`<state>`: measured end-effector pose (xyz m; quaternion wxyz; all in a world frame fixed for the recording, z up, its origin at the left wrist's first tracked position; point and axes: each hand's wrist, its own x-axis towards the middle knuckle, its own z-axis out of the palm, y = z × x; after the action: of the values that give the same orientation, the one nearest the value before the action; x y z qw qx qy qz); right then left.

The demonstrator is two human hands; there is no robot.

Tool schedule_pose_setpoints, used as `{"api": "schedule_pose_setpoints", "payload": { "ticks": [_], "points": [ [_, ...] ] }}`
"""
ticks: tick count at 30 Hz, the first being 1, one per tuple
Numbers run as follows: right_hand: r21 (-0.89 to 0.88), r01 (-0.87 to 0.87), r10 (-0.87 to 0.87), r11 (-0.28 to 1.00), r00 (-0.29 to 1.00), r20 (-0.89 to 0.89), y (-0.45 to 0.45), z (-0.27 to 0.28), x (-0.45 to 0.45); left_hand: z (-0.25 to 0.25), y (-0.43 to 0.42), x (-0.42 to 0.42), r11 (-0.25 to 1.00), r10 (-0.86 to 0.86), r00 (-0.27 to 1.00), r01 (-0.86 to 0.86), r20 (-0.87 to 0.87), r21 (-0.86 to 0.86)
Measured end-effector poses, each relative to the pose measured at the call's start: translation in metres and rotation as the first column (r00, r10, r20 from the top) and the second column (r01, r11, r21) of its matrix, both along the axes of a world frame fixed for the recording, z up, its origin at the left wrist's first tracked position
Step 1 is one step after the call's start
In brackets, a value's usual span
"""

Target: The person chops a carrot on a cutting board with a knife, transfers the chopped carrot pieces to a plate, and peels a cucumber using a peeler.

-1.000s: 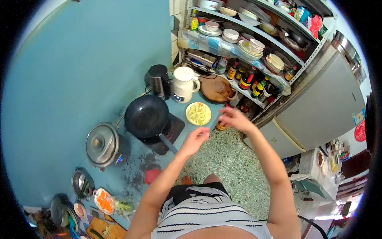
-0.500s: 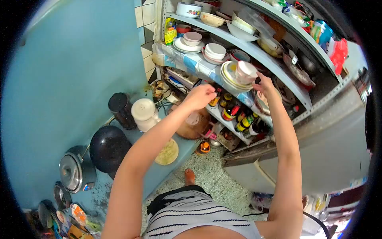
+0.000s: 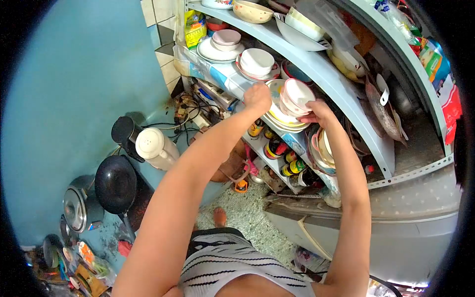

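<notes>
On the covered middle shelf stands a stack of small white bowls point(image 3: 298, 94), set on several plates point(image 3: 288, 123). My right hand point(image 3: 320, 113) is at the right side of the bowls, thumb by the rim and fingers curled below against them. My left hand point(image 3: 258, 97) is closed at the left edge of the plates; its fingertips are hidden, so I cannot make out what it grips. To the left of it sit more white bowls point(image 3: 257, 61) on a red-rimmed plate, and pinkish bowls point(image 3: 226, 39) on white plates.
Sauce bottles point(image 3: 293, 168) line the shelf below. A metal shelf edge point(image 3: 341, 79) curves above my right hand, with bowls and pans on it. At the left, a black wok point(image 3: 116, 184), a pot point(image 3: 74, 209) and a cream jug point(image 3: 154, 147) stand on the blue counter. A fridge point(image 3: 415, 237) is at the right.
The view has come closer to the shelves. My left hand has moved in to the left edge of the plates. My right hand has come down and closed against the side of the bowls.
</notes>
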<state>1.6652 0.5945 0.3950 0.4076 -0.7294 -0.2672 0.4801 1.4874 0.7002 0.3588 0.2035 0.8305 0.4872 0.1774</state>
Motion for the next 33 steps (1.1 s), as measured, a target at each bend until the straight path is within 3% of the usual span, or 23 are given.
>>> {"api": "schedule_pose_setpoints", "payload": {
  "ticks": [3,5,7,8,17,20,22,24,28,33],
  "points": [
    [0.074,-0.013,0.008,0.997,0.997,0.075,-0.001,-0.003,0.002,-0.002,0.005,0.010,1.000,0.029,1.000,-0.029,-0.004,0.004],
    [0.109,0.045,-0.050,0.993,0.997,0.051,-0.002,-0.001,0.003,0.005,0.006,0.012,0.999,0.027,0.999,-0.028,-0.035,-0.022],
    [0.129,0.134,-0.131,0.983,0.991,-0.032,-0.003,0.003,0.006,0.012,0.009,0.009,0.985,0.041,0.998,-0.047,-0.037,-0.165],
    [0.125,0.056,-0.044,0.991,0.995,-0.095,0.001,-0.003,0.024,0.015,0.009,0.008,0.986,0.037,0.998,-0.043,-0.041,-0.163],
    [0.193,0.134,-0.124,0.972,0.990,-0.064,-0.006,0.006,0.023,0.033,0.014,0.000,0.978,-0.038,0.997,0.022,-0.074,-0.208],
    [0.225,0.147,-0.134,0.963,0.989,-0.070,-0.010,0.010,0.022,0.037,0.016,0.001,0.934,-0.139,0.990,0.143,0.037,-0.327],
    [0.254,0.150,-0.135,0.956,0.988,-0.075,-0.011,0.012,0.022,0.043,0.013,-0.001,0.873,-0.057,0.943,0.207,0.329,-0.442],
    [0.262,0.124,-0.111,0.957,0.992,-0.062,-0.013,0.013,0.024,0.049,0.016,-0.009,0.903,-0.089,0.965,0.183,0.247,-0.389],
    [0.308,0.153,-0.129,0.939,0.987,-0.099,-0.016,0.011,0.019,0.047,0.027,-0.053,0.926,-0.071,0.913,0.210,0.401,-0.314],
    [0.075,0.089,-0.089,0.993,0.996,-0.001,-0.002,-0.005,0.023,0.052,0.006,-0.127,0.896,0.038,0.809,0.233,0.587,-0.378]
  ]
}}
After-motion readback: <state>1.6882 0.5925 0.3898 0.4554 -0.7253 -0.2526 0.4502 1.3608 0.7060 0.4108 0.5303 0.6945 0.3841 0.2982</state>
